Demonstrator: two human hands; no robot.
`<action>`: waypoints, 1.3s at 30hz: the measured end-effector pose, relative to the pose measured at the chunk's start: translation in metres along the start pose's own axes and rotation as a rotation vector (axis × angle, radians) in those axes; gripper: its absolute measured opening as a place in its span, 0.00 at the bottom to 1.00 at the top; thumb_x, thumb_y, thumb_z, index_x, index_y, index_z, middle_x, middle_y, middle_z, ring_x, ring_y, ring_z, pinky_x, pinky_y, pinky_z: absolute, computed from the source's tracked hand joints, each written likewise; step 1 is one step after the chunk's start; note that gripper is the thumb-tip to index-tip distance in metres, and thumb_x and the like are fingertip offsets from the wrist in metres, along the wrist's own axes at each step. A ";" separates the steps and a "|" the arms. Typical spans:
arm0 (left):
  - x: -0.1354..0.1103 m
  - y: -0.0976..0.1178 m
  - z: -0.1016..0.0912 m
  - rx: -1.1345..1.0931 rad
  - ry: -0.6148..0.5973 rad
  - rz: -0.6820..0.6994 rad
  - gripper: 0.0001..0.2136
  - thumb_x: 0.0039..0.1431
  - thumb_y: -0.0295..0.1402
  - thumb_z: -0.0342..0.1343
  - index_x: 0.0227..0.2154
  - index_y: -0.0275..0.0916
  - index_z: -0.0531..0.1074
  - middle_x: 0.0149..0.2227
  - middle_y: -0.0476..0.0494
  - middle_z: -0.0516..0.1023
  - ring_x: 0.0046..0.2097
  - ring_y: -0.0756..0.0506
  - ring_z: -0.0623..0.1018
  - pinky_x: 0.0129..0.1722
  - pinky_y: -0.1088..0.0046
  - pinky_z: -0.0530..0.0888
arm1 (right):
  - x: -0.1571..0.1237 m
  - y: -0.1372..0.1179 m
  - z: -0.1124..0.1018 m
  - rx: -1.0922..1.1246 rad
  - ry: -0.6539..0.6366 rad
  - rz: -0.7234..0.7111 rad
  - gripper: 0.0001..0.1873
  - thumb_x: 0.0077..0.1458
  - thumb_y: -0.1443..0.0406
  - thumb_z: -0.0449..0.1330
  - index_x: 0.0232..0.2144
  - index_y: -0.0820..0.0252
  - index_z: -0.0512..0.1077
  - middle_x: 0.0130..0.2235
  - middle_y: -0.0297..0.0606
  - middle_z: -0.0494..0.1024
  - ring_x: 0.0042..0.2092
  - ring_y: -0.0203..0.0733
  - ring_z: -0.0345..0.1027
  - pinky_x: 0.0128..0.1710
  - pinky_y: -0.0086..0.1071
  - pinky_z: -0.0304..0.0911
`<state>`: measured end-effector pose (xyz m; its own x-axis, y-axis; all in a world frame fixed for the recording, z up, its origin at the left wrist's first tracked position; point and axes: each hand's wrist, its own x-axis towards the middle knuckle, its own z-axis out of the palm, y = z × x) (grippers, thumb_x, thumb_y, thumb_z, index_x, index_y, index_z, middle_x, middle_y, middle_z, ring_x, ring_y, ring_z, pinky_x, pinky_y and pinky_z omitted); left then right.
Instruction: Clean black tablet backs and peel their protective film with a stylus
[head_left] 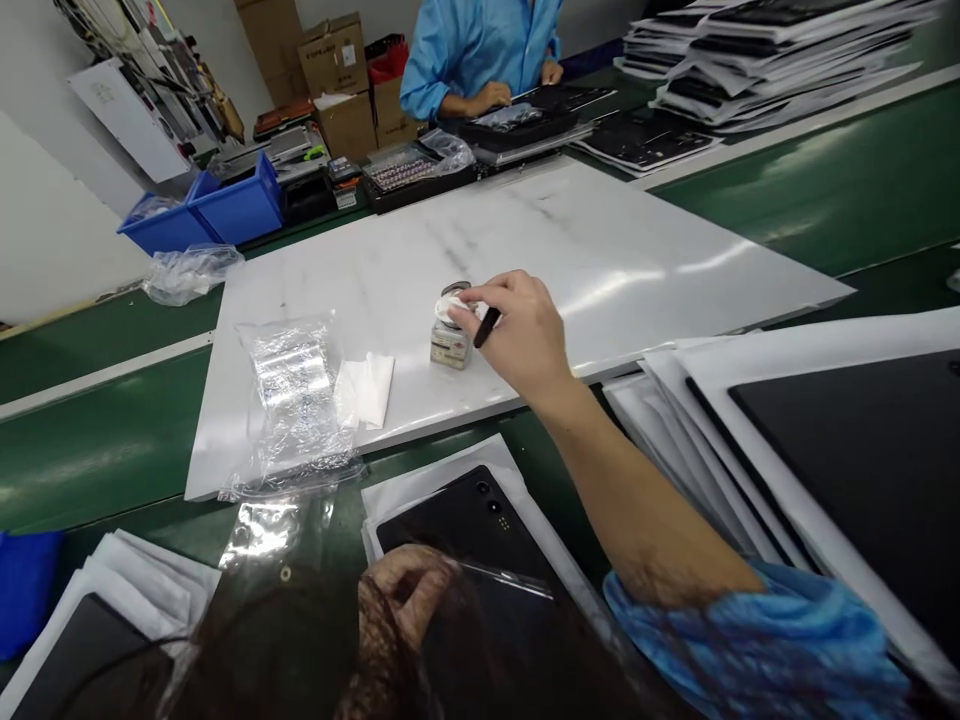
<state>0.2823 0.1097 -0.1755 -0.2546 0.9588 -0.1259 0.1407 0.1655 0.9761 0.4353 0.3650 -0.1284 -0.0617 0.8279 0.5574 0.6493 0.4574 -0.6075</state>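
My right hand [521,330] is closed, pinching a white wad [450,306] at the mouth of a small glass jar [450,347]. A short black stick-like piece [487,327] also juts from this hand; its kind is unclear. Below, my left hand [405,590] is closed at the edge of a clear plastic film [510,580], its fingertips together. That film lies over a black tablet back cover [465,520] with camera holes, resting on white sheets. Strands of hair partly hide the left hand and the cover's lower end.
A clear plastic bag [292,390] and folded white tissue [366,388] lie on the white board [525,240]. Sheet-wrapped black panels [862,420] are stacked at right, more [97,630] at lower left. Across the bench, a person in blue [480,60] works beside blue bins [236,205].
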 end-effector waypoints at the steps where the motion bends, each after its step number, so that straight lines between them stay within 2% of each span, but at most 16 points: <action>1: 0.001 0.000 -0.001 -0.027 -0.012 -0.003 0.08 0.46 0.38 0.60 0.19 0.42 0.78 0.23 0.49 0.82 0.20 0.44 0.80 0.19 0.74 0.78 | -0.011 -0.003 -0.009 0.034 0.023 -0.036 0.11 0.73 0.57 0.67 0.47 0.54 0.88 0.47 0.44 0.84 0.52 0.57 0.80 0.54 0.54 0.81; 3: 0.002 0.002 -0.002 -0.090 -0.032 -0.011 0.08 0.47 0.38 0.60 0.20 0.41 0.78 0.25 0.48 0.82 0.19 0.45 0.80 0.18 0.74 0.77 | -0.043 -0.011 -0.032 0.166 0.076 -0.104 0.17 0.79 0.51 0.62 0.54 0.50 0.87 0.51 0.45 0.84 0.53 0.55 0.81 0.56 0.53 0.81; 4: 0.002 0.003 -0.002 -0.122 -0.038 -0.018 0.08 0.48 0.38 0.60 0.21 0.40 0.78 0.26 0.48 0.82 0.19 0.45 0.80 0.18 0.74 0.77 | -0.063 -0.013 -0.045 0.258 0.090 -0.086 0.22 0.82 0.47 0.57 0.55 0.47 0.86 0.52 0.44 0.84 0.52 0.53 0.82 0.56 0.52 0.81; 5: 0.003 0.004 -0.002 -0.153 -0.045 -0.025 0.08 0.48 0.38 0.59 0.22 0.40 0.78 0.26 0.47 0.82 0.19 0.45 0.80 0.17 0.74 0.77 | -0.083 -0.015 -0.057 0.370 0.052 -0.042 0.26 0.83 0.43 0.52 0.54 0.44 0.86 0.51 0.43 0.84 0.46 0.50 0.82 0.52 0.49 0.83; 6: 0.003 0.005 -0.002 -0.180 -0.054 -0.031 0.07 0.48 0.37 0.59 0.23 0.40 0.78 0.26 0.47 0.82 0.18 0.46 0.80 0.17 0.74 0.77 | -0.104 -0.015 -0.067 0.502 -0.048 0.031 0.29 0.82 0.41 0.50 0.51 0.43 0.87 0.48 0.42 0.84 0.40 0.48 0.81 0.46 0.47 0.83; 8: 0.003 0.006 -0.002 -0.220 -0.072 -0.031 0.06 0.48 0.36 0.60 0.23 0.39 0.78 0.26 0.47 0.82 0.18 0.46 0.80 0.16 0.75 0.76 | -0.141 -0.010 -0.084 0.669 -0.277 0.177 0.29 0.79 0.39 0.55 0.40 0.45 0.87 0.42 0.42 0.84 0.36 0.48 0.81 0.38 0.44 0.84; 9: 0.003 0.006 -0.002 -0.234 -0.081 -0.026 0.06 0.48 0.35 0.61 0.23 0.39 0.79 0.26 0.47 0.82 0.18 0.46 0.80 0.16 0.75 0.76 | -0.157 -0.006 -0.091 0.721 -0.384 0.247 0.25 0.76 0.40 0.61 0.36 0.46 0.86 0.40 0.42 0.84 0.35 0.48 0.82 0.36 0.43 0.84; 12: 0.002 0.005 -0.002 -0.255 -0.100 -0.004 0.05 0.48 0.33 0.61 0.23 0.39 0.79 0.26 0.46 0.82 0.19 0.47 0.80 0.18 0.75 0.76 | -0.185 0.005 -0.101 0.850 -0.596 0.437 0.17 0.65 0.46 0.76 0.32 0.47 0.85 0.39 0.43 0.86 0.29 0.47 0.80 0.30 0.41 0.83; 16: 0.002 0.005 -0.003 -0.255 -0.125 0.023 0.03 0.48 0.30 0.61 0.25 0.40 0.79 0.27 0.47 0.83 0.21 0.48 0.80 0.20 0.76 0.77 | -0.192 0.009 -0.103 0.909 -0.635 0.681 0.17 0.55 0.50 0.83 0.27 0.49 0.83 0.34 0.40 0.85 0.23 0.43 0.75 0.23 0.39 0.78; 18: 0.002 0.005 -0.004 -0.250 -0.133 0.036 0.02 0.48 0.30 0.61 0.25 0.40 0.79 0.27 0.48 0.83 0.21 0.48 0.80 0.20 0.76 0.77 | -0.191 0.007 -0.101 0.904 -0.644 0.736 0.19 0.52 0.50 0.84 0.25 0.50 0.82 0.32 0.39 0.85 0.22 0.42 0.74 0.23 0.39 0.78; 24: 0.002 0.006 -0.004 -0.223 -0.144 0.067 0.03 0.49 0.28 0.61 0.25 0.40 0.79 0.27 0.48 0.83 0.21 0.48 0.80 0.20 0.76 0.77 | -0.193 0.003 -0.097 0.925 -0.659 0.721 0.18 0.52 0.52 0.85 0.25 0.52 0.82 0.31 0.38 0.86 0.28 0.44 0.80 0.28 0.37 0.79; 31: 0.002 0.005 -0.003 -0.206 -0.122 0.079 0.04 0.49 0.27 0.60 0.25 0.41 0.79 0.27 0.48 0.83 0.22 0.47 0.80 0.21 0.74 0.78 | -0.203 0.006 -0.097 1.092 -0.629 0.772 0.13 0.54 0.59 0.85 0.30 0.52 0.84 0.32 0.35 0.86 0.23 0.37 0.75 0.23 0.31 0.74; 37: 0.000 0.004 -0.002 -0.186 -0.102 0.069 0.04 0.50 0.27 0.60 0.25 0.41 0.78 0.27 0.48 0.82 0.21 0.48 0.80 0.20 0.75 0.78 | -0.206 0.002 -0.103 1.098 -0.519 0.537 0.09 0.58 0.61 0.84 0.30 0.49 0.87 0.30 0.39 0.86 0.26 0.42 0.79 0.22 0.33 0.76; 39: 0.000 0.005 -0.002 -0.173 -0.104 0.068 0.03 0.50 0.28 0.60 0.25 0.41 0.78 0.27 0.49 0.83 0.20 0.48 0.80 0.19 0.75 0.78 | -0.203 -0.002 -0.096 1.129 -0.386 0.556 0.10 0.57 0.62 0.84 0.30 0.48 0.87 0.30 0.37 0.87 0.25 0.42 0.79 0.20 0.32 0.75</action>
<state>0.2808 0.1102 -0.1703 -0.1486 0.9866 -0.0677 -0.0149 0.0662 0.9977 0.5195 0.1649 -0.1866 -0.3264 0.9452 -0.0010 -0.3169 -0.1105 -0.9420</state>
